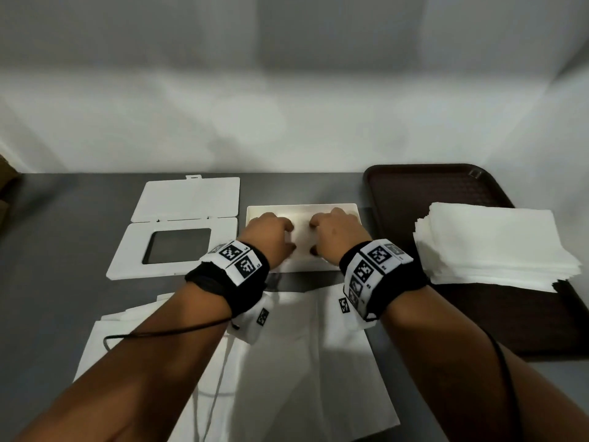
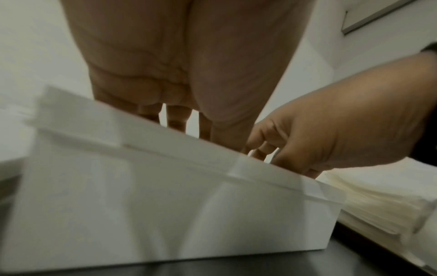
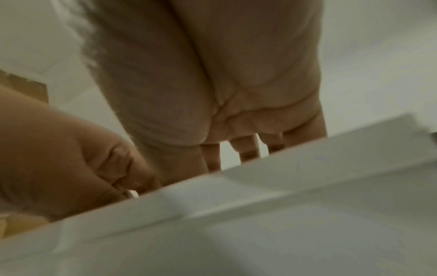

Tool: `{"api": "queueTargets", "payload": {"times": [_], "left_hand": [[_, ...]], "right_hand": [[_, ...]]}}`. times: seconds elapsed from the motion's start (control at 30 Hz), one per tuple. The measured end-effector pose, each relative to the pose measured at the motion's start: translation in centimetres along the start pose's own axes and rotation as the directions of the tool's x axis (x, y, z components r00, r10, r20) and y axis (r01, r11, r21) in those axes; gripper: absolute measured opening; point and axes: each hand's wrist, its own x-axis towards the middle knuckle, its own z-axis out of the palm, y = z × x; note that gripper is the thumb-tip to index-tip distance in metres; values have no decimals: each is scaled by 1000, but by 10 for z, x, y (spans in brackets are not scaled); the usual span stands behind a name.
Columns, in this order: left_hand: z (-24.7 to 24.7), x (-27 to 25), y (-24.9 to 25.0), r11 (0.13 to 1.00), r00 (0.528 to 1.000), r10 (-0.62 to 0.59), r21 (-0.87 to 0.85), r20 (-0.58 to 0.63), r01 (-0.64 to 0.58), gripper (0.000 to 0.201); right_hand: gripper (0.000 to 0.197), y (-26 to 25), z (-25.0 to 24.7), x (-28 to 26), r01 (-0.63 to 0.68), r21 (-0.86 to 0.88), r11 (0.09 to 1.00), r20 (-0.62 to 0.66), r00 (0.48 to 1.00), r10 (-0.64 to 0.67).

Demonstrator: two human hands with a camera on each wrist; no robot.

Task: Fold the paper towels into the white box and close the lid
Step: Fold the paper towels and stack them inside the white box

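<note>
On the dark table (image 1: 63, 218) before me sits the white box (image 1: 357, 208) — plain, unlabelled, open-topped — its lid (image 1: 178, 228) lying flat just left. My left hand (image 1: 271, 237) and right hand (image 1: 341, 236) reach inside, fingers pointing down; what they touch is hidden. Only my wristbands carry square black-and-white codes.

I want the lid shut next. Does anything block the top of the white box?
Yes: both hands, left and right, reach down into the open white rectangular plastic box. The white hinged lid lies flat to its left.
</note>
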Motion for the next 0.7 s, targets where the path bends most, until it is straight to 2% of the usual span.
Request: {"api": "queueTargets", "payload": {"times": [0.07, 0.17, 0.27, 0.33, 0.43, 0.53, 0.63, 0.7], "left_hand": [[-5, -14, -4, 997, 996, 20, -78, -87, -27, 40], [-9, -46, -8, 983, 967, 91, -134, -239, -126, 30], [-5, -85, -13, 959, 934, 152, -181, -323, -219, 21], [2, -107, -18, 952, 940, 181, -189, -290, -241, 18], [20, -134, -28, 959, 965, 207, -162, -159, -232, 20], [34, -153, -41, 976, 981, 195, -99, -7, -195, 34], [43, -164, -49, 983, 974, 178, 10, 138, -181, 56], [47, -168, -52, 975, 966, 186, 87, 177, -204, 66]], "right_hand": [[47, 1, -3, -13, -5, 108, 994, -66, 998, 13], [41, -2, -3, -49, 49, 203, 978, -244, 970, 2], [34, -6, 12, -98, 121, 292, 949, -318, 948, -23], [32, -8, 26, -128, 96, 322, 942, -260, 966, -10], [32, -10, 50, -163, 7, 313, 950, -131, 991, 36], [31, -14, 74, -188, -34, 330, 943, -80, 995, 64], [36, -24, 89, -203, -148, 354, 923, 29, 989, 148], [42, -31, 97, -209, -173, 324, 930, 53, 985, 165]]}}
